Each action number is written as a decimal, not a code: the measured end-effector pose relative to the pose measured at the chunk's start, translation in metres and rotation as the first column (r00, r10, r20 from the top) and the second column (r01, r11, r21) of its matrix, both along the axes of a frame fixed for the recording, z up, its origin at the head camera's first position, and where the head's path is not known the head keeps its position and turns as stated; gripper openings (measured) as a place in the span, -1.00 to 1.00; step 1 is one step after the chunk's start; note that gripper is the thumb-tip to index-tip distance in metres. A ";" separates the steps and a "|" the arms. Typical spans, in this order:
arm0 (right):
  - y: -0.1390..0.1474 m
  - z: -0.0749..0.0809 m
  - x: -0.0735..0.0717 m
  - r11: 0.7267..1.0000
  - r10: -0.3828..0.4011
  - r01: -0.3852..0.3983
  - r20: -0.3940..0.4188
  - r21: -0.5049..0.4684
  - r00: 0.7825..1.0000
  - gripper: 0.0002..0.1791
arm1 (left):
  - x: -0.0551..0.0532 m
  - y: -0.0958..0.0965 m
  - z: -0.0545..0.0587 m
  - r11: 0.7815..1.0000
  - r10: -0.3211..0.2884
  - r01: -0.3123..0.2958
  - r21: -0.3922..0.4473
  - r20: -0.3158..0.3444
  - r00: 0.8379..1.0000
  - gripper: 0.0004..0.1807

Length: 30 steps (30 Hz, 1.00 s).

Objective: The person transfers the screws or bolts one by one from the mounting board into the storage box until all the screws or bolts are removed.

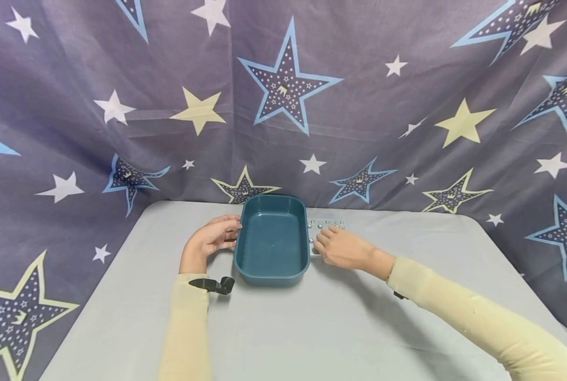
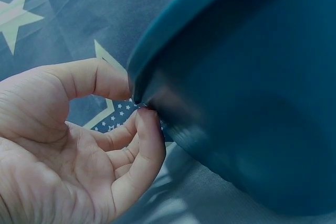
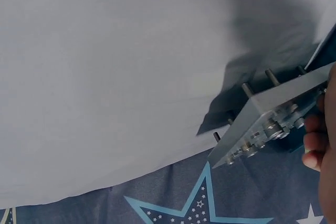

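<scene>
- We pinch the left rim of the blue bin [image 1: 272,243] with our left hand [image 1: 214,235].
- The bin sits open side up on the tabletop [image 1: 288,328].
- Just right of it we see a metal plate [image 3: 286,94] with bolts [image 3: 273,128].
- Our right hand [image 1: 343,248] curls its fingers at the plate; we cannot tell whether it grips anything.

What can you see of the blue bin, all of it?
The blue bin is an open-topped rectangular tub with rounded corners and a slim rim, apparently smooth plastic with a slight sheen. It appears upright, long sides running front to back, near the far edge of the pale grey tabletop. The left hand holds its left rim. A metal plate is just right of it; whether they touch is unclear.
</scene>
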State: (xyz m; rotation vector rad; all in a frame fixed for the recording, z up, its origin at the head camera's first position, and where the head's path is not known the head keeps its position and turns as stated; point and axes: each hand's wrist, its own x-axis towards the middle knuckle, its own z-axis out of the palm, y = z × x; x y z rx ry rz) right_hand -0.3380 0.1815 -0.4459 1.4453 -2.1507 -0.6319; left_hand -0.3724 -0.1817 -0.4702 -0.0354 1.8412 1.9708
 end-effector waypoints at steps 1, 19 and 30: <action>0.000 -0.001 0.000 1.000 0.002 -0.002 -0.005 0.000 1.000 -0.81 | 0.000 0.000 0.000 1.000 -0.001 0.001 0.001 0.000 1.000 -0.54; 0.005 -0.003 -0.004 0.999 -0.040 0.038 0.078 0.020 0.996 -0.80 | -0.001 -0.002 -0.005 1.000 -0.005 0.005 0.002 -0.008 1.000 -0.54; 0.004 -0.004 0.000 0.996 -0.088 0.085 0.106 0.027 0.990 -0.85 | 0.000 -0.002 -0.003 1.000 -0.007 0.007 0.004 -0.008 1.000 -0.57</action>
